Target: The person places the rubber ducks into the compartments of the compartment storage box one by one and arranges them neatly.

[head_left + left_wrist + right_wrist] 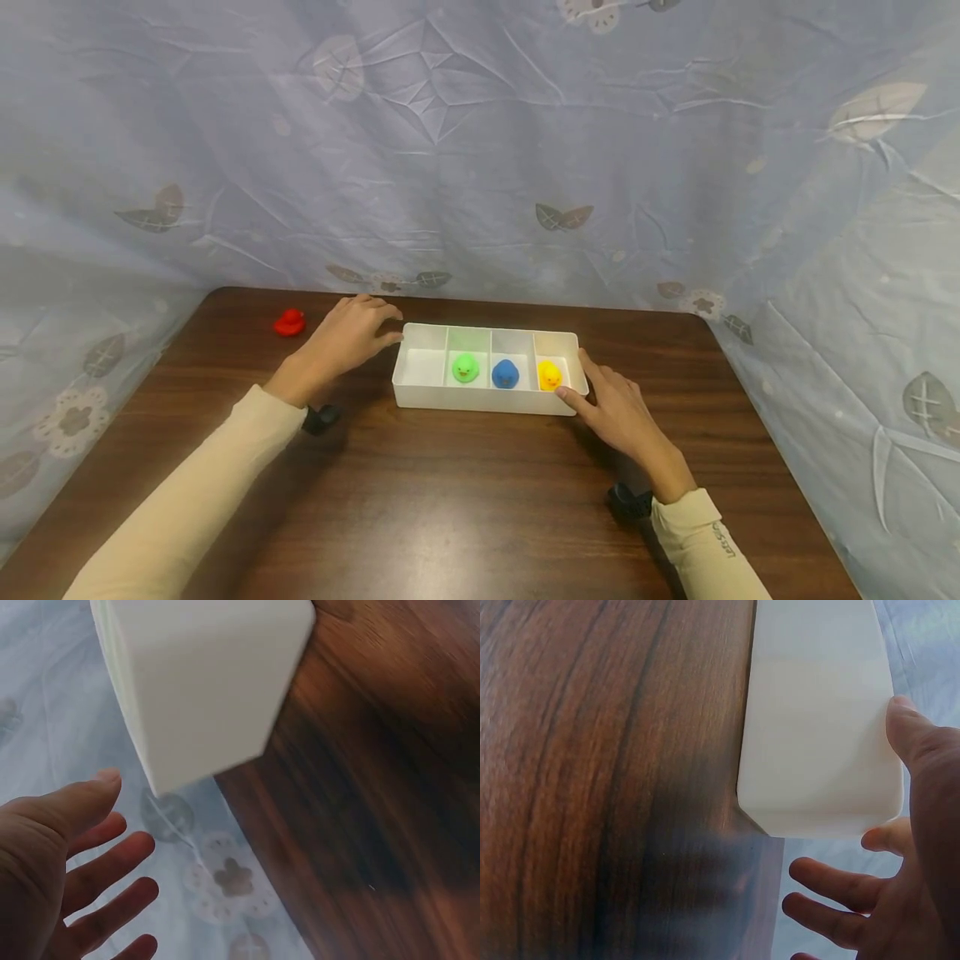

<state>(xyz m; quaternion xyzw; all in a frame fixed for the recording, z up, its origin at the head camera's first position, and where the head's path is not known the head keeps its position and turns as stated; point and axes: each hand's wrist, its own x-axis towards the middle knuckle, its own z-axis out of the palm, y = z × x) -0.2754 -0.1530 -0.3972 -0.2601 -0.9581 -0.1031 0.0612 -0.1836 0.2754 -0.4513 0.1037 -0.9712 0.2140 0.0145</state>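
A white four-compartment box [480,400] sits on the table. Inside are a green toy duck [465,367], a blue one [506,374] and a yellow one [550,376], each in its own compartment; the leftmost compartment holds nothing. Just off the box's left end is my left hand [348,337], its fingers spread and a small gap between thumb and box in the left wrist view. My right hand [618,412] rests at the right end. Its thumb [909,729] lies on the front rim and its index finger touches the end wall, with the other fingers spread loosely.
On the far left of the brown wooden table [442,492] stands a red toy duck [289,322], behind my left forearm. A patterned fabric curtain [480,167] hangs along the table's back edge and on both sides.
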